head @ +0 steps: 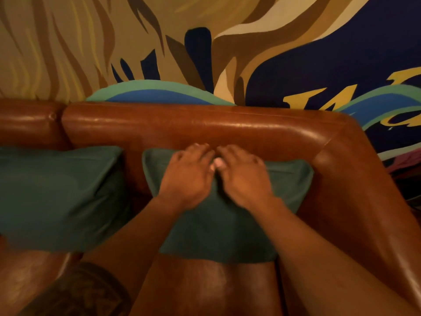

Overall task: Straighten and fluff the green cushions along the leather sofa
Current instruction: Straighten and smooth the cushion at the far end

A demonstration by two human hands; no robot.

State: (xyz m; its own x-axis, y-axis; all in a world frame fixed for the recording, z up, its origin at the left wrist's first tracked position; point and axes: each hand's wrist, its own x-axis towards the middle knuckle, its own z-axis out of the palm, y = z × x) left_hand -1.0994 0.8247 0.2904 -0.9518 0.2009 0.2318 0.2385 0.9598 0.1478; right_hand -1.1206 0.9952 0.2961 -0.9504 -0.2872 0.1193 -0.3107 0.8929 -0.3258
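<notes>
A dark green cushion (218, 231) leans against the backrest of the brown leather sofa (205, 126), in the right corner beside the armrest. My left hand (186, 176) and my right hand (243, 176) lie side by side on the cushion's top edge, palms down, fingers reaching toward the backrest and pressing into the fabric. The hands are blurred, so whether the fingers curl over the edge is unclear. A second green cushion (54, 192) rests to the left, apart from the first.
The sofa's right armrest (355, 190) runs down the right side. A painted mural wall (205, 46) stands directly behind the backrest. A strip of leather seat (205, 286) shows below the cushion between my forearms.
</notes>
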